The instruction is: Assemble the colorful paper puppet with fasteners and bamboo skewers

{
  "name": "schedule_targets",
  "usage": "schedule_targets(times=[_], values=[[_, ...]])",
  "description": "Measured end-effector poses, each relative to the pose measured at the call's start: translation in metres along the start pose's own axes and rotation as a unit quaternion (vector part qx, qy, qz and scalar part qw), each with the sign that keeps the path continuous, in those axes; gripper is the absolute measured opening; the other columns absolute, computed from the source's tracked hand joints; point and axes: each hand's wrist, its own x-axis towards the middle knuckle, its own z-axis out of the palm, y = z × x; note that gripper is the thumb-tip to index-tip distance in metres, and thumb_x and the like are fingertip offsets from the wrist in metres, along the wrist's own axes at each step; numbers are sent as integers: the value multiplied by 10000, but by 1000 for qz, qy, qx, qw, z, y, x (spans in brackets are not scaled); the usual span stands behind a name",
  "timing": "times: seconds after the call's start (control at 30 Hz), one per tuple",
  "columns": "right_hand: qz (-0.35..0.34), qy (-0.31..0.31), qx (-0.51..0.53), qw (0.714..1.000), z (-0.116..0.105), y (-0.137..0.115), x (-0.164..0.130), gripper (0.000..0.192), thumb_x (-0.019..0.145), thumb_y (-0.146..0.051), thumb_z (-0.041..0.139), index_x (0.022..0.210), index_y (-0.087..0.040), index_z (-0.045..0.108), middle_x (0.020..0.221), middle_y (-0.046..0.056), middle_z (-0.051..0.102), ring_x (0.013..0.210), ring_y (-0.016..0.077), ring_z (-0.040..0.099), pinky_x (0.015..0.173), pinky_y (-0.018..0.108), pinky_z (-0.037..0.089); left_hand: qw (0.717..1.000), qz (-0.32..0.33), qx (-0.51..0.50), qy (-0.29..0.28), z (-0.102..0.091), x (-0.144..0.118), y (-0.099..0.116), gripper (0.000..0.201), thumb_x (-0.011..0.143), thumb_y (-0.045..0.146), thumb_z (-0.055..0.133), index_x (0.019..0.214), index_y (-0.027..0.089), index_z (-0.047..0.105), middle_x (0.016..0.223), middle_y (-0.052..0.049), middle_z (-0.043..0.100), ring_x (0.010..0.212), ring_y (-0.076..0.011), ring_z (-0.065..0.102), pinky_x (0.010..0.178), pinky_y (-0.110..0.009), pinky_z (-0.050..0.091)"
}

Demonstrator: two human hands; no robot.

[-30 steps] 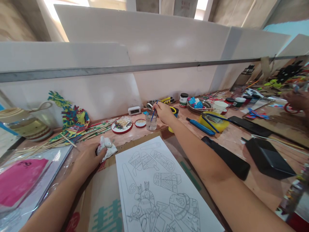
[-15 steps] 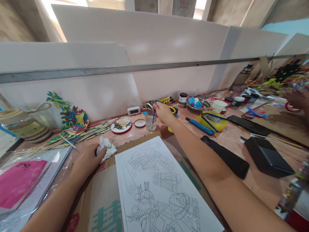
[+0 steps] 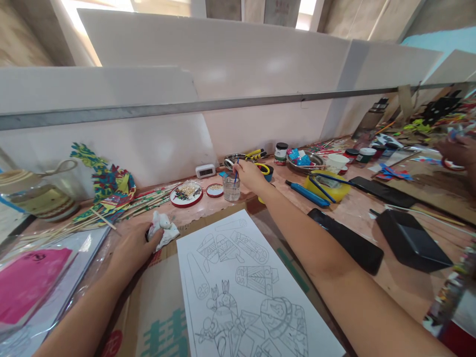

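Note:
My right hand (image 3: pixel 250 174) reaches far over the table and holds a thin blue paintbrush (image 3: pixel 235 175), its tip dipped in a small clear cup of water (image 3: pixel 231 189). My left hand (image 3: pixel 134 248) rests near the table's front left, its fingers closed on a crumpled white tissue (image 3: pixel 161 229). Between my arms lies a white sheet with line drawings (image 3: pixel 241 287) on a piece of cardboard (image 3: pixel 156 307).
Two round red dishes of beads (image 3: pixel 186 194) stand left of the cup. Bamboo sticks and colourful paper cut-outs (image 3: pixel 107 184) lie at the left. Black phones (image 3: pixel 349 240), a yellow dish (image 3: pixel 324 187), paint jars (image 3: pixel 281 153) fill the right. Another person's hand (image 3: pixel 456 151) works far right.
My right hand has shifted slightly with the brush in the water cup. My left hand stays on the tissue.

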Motion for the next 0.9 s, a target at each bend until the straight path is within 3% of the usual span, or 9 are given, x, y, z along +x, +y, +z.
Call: schedule_targets(times=[0.13,0.3,0.43,0.63,0.77,0.9], values=[[4,8,-4,1000,2,2,0,346,1000,-240,328,918,-173,657,836,50,692,793,186,601,711,266,389,1000,-5,1,0,2,1,-1,513,866,553,367,1015,137,627,1072,-158,695,958,-310,644,784,-359,461],[2,8,-31,999,4,3,0,311,981,-224,385,866,-167,669,851,81,698,839,214,611,747,288,387,1000,-1,1,-2,0,0,0,489,870,548,368,999,149,620,1070,-148,695,977,-300,640,815,-355,457],[4,14,-47,999,4,2,2,356,1008,-252,338,930,-168,675,880,90,704,871,225,618,763,299,396,1000,4,1,-2,-1,-1,1,481,872,548,367,985,157,623,1042,-133,702,958,-294,643,800,-345,462],[-17,-3,-72,997,9,2,-2,244,958,-275,507,944,-129,702,1017,135,693,981,241,601,874,317,402,1000,-2,9,-1,0,0,0,488,870,554,366,988,150,615,1056,-147,695,972,-306,644,804,-350,462],[-27,7,-81,996,9,0,-4,238,965,-248,491,1013,-127,690,1093,143,661,1058,249,562,945,340,377,1000,-11,11,-5,1,0,-1,491,877,563,360,988,155,609,1050,-150,693,951,-305,654,755,-341,458],[-22,3,-81,996,8,-4,-5,243,965,-247,476,1001,-133,688,1008,140,696,993,263,587,881,348,399,1000,-10,7,-4,2,0,-2,476,877,563,366,974,167,611,1028,-129,698,919,-289,660,719,-322,453]])
